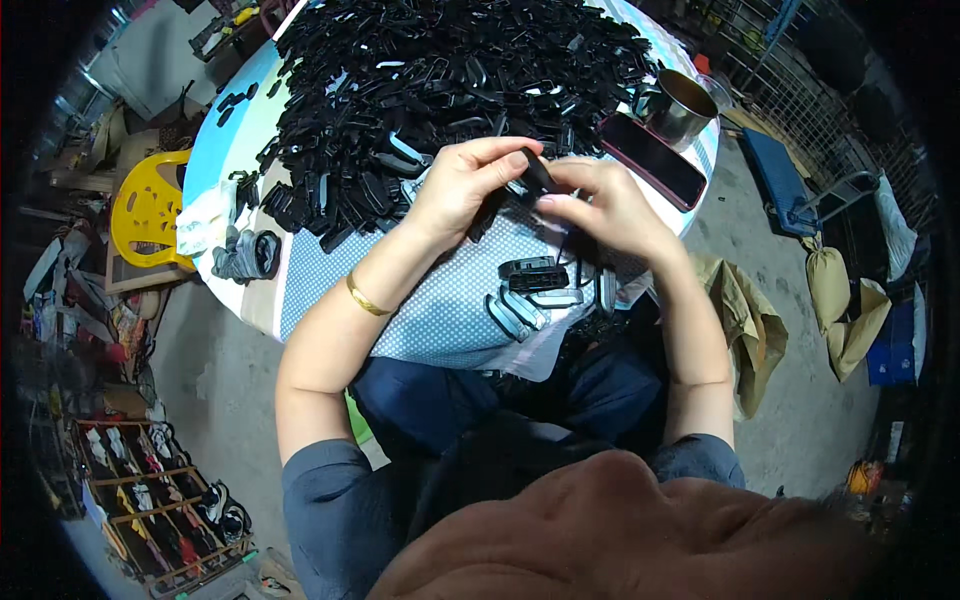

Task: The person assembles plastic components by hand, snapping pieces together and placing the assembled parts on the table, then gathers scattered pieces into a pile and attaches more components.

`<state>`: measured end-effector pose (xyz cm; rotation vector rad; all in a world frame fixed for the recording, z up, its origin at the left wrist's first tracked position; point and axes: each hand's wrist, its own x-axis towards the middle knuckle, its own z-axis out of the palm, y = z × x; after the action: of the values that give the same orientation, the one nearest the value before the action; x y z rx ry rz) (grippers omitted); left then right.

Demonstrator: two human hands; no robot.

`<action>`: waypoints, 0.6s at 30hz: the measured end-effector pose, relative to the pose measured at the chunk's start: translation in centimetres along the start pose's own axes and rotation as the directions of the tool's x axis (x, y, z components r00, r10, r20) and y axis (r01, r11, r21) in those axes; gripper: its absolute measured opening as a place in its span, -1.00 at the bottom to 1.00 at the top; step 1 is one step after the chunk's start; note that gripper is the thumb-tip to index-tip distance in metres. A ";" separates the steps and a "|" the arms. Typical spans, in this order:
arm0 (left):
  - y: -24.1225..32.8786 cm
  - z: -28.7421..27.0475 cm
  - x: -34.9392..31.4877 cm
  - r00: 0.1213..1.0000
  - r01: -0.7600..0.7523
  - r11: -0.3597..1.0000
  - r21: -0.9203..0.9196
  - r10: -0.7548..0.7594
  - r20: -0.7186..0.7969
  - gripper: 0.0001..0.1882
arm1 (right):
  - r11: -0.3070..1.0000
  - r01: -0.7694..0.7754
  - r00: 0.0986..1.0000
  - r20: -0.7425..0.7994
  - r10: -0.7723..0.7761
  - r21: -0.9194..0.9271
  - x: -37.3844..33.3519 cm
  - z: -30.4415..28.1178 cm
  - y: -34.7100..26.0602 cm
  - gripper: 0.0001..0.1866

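Observation:
Both my hands meet over the near side of a round table, at the edge of a large heap of small black plastic parts (pixel 450 95). My left hand (pixel 462 190) pinches a small, dark, elongated plastic part (pixel 538 172) between thumb and fingers. From the other side, my right hand (pixel 608 205) grips the same part with thumb and curled fingers. Part of the piece is hidden by the fingers, and its exact kind cannot be made out. Just below the hands, several black and grey oval parts (pixel 532 275) lie on a dotted grey-blue cloth (pixel 420 310) near the table's front edge.
A dark phone (pixel 655 158) and a metal mug (pixel 684 105) sit at the table's right. A grey bundled cloth (pixel 243 254) lies at its left edge, beside a yellow plastic chair (pixel 148 212). A blue platform trolley (pixel 768 180) and brown sacking (pixel 742 320) are on the right floor.

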<state>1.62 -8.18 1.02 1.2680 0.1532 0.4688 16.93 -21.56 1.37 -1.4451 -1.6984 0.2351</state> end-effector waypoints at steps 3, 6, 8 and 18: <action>1.3 0.7 0.1 0.994 0.022 0.882 0.470 -0.071 0.086 -0.67 | 0.974 -0.228 0.972 0.049 0.228 -0.006 0.1 -2.8 1.5 -0.59; 0.6 2.0 -0.6 0.970 0.034 0.608 0.793 -0.211 0.120 -0.69 | 0.933 -0.244 0.970 -0.067 0.234 -0.263 -0.2 -2.0 2.9 -0.54; 0.3 2.5 -1.3 0.957 -0.040 0.569 0.821 -0.215 0.195 -0.72 | 0.894 -0.282 0.948 0.041 0.315 -0.349 0.1 -1.0 2.8 -0.57; -0.5 0.2 0.3 0.986 0.128 0.989 0.075 -0.119 -0.113 -0.64 | 0.850 -0.299 0.919 -0.108 0.378 0.433 1.0 1.7 0.9 -0.75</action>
<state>2.09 -8.38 0.68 1.3052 0.3436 0.4282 16.44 -19.74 0.30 -1.3866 -1.1407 0.5934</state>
